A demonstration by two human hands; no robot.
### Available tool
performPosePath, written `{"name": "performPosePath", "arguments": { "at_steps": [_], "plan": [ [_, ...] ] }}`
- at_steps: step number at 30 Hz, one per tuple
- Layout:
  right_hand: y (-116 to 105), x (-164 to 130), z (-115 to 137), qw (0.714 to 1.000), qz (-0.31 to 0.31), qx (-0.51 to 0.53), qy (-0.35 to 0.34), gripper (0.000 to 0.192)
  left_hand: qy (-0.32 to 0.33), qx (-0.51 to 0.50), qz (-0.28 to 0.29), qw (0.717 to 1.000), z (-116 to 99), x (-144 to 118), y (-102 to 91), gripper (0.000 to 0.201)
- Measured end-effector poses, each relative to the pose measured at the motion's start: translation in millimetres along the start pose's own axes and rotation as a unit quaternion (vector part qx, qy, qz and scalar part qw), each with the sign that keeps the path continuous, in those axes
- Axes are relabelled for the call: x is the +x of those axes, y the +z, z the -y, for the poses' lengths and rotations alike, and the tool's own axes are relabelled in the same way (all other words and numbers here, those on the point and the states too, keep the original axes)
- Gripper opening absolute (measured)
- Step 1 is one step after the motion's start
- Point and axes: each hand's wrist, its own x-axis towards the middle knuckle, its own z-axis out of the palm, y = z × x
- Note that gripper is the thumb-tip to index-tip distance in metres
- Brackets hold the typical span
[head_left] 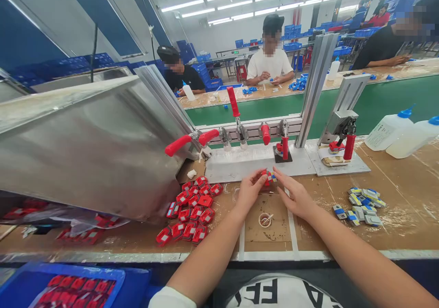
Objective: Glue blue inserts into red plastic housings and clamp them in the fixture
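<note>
Fingers [258, 178] half-hiding small red part [266, 178]

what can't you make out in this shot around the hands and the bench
- Small red part, head view: mostly covered by the fingertips of the left hand and right hand; shape unclear.
- Blue bin: cut off by the bottom edge.
- Round item between the wrists: too small to identify.

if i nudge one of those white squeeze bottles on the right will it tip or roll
The bottles already lie on their sides, so tipping looks unlikely. Their rounded bodies would probably roll or slide on the table. The translucent plastic suggests they are soft and fairly light, though how full they are cannot be told.
</note>
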Motion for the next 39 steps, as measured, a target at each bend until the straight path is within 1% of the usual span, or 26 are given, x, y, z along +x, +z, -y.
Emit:
{"name": "performPosePath", "arguments": {
  "at_steps": [3,5,6,8,11,13,15,19,22,24,26,27,29,31,33,35,37,39],
  "plan": [
    [14,-3,2,0.992,-0.039,0.092,0.073,0.062,0.071,0.093,-0.037,0.992,-6,-2,4.3,0.054],
    [20,-1,5,0.976,-0.068,0.171,0.119,0.065,0.124,0.174,-0.041,0.976,-12,-5,6.4,0.049],
    [22,0,6,0.964,-0.082,0.211,0.136,0.067,0.157,0.220,-0.035,0.962,-16,-6,7.5,0.047],
    [25,4,9,0.942,-0.111,0.271,0.162,0.070,0.222,0.313,-0.013,0.923,-21,-7,10.8,0.043],
    [24,9,9,0.920,-0.162,0.300,0.192,0.069,0.288,0.429,0.022,0.856,-24,-4,20.2,0.042],
    [21,11,5,0.911,-0.200,0.294,0.210,0.067,0.311,0.480,0.041,0.819,-21,1,29.5,0.042],
    [17,12,0,0.901,-0.235,0.286,0.227,0.063,0.323,0.514,0.058,0.793,-16,6,40.0,0.042],
    [8,15,-9,0.873,-0.302,0.293,0.246,0.056,0.332,0.551,0.072,0.762,-6,17,59.7,0.042],
    [0,19,-13,0.862,-0.313,0.315,0.244,0.052,0.343,0.576,0.073,0.738,-7,25,68.6,0.043],
    [-3,21,-14,0.854,-0.315,0.332,0.246,0.051,0.347,0.589,0.081,0.726,-12,29,69.6,0.044],
    [-4,22,-15,0.842,-0.321,0.359,0.241,0.051,0.347,0.586,0.092,0.726,-18,31,66.7,0.047],
    [-3,23,-15,0.836,-0.323,0.376,0.236,0.050,0.345,0.579,0.095,0.733,-20,32,64.3,0.048],
    [-1,24,-15,0.822,-0.323,0.410,0.230,0.049,0.335,0.553,0.091,0.758,-21,34,59.1,0.049],
    [2,25,-17,0.811,-0.319,0.430,0.237,0.050,0.319,0.522,0.077,0.787,-18,36,55.6,0.044],
    [2,24,-19,0.808,-0.314,0.432,0.250,0.052,0.303,0.492,0.064,0.814,-13,39,54.5,0.041],
    [1,24,-21,0.822,-0.297,0.414,0.255,0.052,0.285,0.460,0.059,0.839,-8,42,54.1,0.041],
    [-4,23,-22,0.852,-0.273,0.370,0.251,0.052,0.263,0.426,0.056,0.864,-7,45,51.6,0.039],
    [-10,25,-23,0.886,-0.274,0.289,0.238,0.051,0.233,0.399,0.048,0.886,-11,50,44.9,0.036]
  ]
}}
